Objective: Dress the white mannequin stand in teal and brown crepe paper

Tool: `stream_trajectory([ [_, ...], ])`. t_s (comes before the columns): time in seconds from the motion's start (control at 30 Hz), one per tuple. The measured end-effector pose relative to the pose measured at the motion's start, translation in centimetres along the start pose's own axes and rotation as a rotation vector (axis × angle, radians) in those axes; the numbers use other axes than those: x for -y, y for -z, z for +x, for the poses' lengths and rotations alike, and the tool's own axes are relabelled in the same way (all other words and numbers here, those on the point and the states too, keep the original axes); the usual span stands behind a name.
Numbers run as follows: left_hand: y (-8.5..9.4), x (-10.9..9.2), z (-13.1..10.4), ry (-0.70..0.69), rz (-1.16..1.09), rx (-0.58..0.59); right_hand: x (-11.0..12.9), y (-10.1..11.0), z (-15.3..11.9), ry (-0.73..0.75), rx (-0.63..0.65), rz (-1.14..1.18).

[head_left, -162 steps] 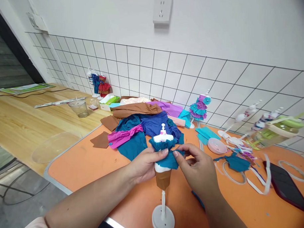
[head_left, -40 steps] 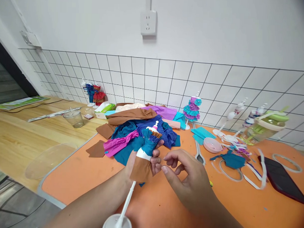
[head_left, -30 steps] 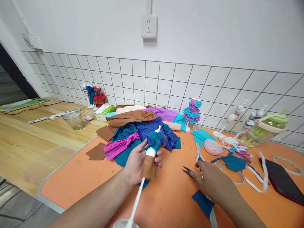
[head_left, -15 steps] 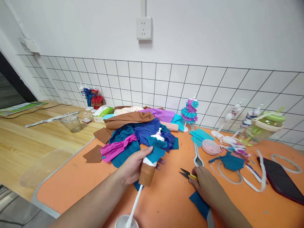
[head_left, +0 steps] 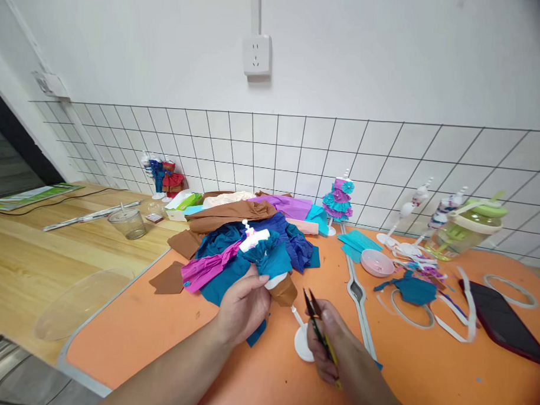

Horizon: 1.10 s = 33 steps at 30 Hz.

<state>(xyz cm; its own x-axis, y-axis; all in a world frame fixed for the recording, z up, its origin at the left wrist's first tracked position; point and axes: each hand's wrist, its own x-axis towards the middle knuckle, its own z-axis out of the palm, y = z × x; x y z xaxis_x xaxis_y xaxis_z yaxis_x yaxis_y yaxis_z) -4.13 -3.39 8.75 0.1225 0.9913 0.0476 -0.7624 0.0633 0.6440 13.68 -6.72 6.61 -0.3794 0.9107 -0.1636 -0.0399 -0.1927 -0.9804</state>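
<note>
1. With twelve o'clock towards the wall, the doll figure [head_left: 272, 259] lies tilted, its long axis running from eleven o'clock at the knob to five o'clock at the round base [head_left: 301, 345].
2. The left hand [head_left: 245, 303] is the nearer one, touching the figure: it is partly closed about the body from seven o'clock, thumb in front; some fingers are hidden.
3. The right hand [head_left: 329, 340] is closed round the snips [head_left: 319, 331], blades slightly parted and pointing to eleven o'clock. From this hand, the figure's body lies at about ten to eleven.
4. The blade tips sit just beside the brown paper [head_left: 285, 290], on its three o'clock side, seemingly apart.
5. Magenta paper [head_left: 212, 268] lies at ten to eleven from the left hand; the phone [head_left: 499, 314] at three from the right.
</note>
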Motion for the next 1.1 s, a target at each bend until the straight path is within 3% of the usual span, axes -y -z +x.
stream_trajectory([
  [0.13, -0.2, -0.3, 0.1, -0.093, 0.079, -0.064, 1.4, -2.3, 1.1, 0.137, 0.050, -0.193],
  [0.4, 0.2, -0.5, 0.2, -0.202, 0.103, -0.045, 1.8, -3.4, 2.9, 0.267, -0.072, -0.535],
  [0.67, 0.2, 0.2, -0.1, -0.205, 0.166, -0.061, 2.1, -2.9, 2.8, 0.294, -0.044, -0.545],
  [1.1, 1.4, 2.2, -0.6, -0.180, 0.233, 0.027, 2.0, -3.4, 2.5, 0.355, -0.109, -0.478],
])
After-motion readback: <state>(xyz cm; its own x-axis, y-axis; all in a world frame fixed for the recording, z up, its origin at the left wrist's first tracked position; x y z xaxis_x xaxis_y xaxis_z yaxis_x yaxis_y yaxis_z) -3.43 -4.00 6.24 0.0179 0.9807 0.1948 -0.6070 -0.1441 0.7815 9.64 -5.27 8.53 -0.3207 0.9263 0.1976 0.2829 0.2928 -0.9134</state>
